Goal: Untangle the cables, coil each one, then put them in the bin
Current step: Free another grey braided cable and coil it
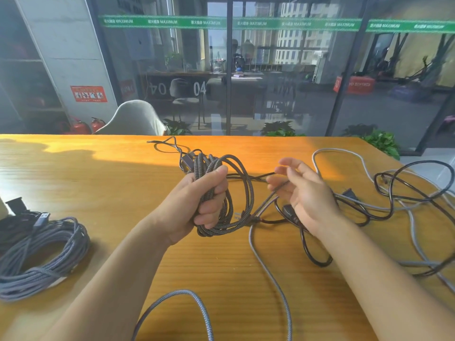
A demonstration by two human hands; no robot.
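A person's two bare forearms reached over an orange wooden surface [98,193]. The left hand [202,200] gripped a dark braided cable coil [236,193], fingers curled round the gathered loops and thumb pressed over the top, holding it above the surface near the centre. From the coil's 3 o'clock side a strand of the same cable ran to the right hand [305,193], whose fingers were loosely spread, palm turned inward; the strand seemed to lie across the fingertips rather than be pinched, though the view was unclear there. At 3 o'clock from that hand lay a tangle: a glossy black power cable [403,193] looped through a pale grey braided cable [270,269], both on the surface. At 9 o'clock, by the left edge, rested a finished grey cable coil [44,254]. At 12 o'clock, beyond the far edge, stood a white chair [135,119].
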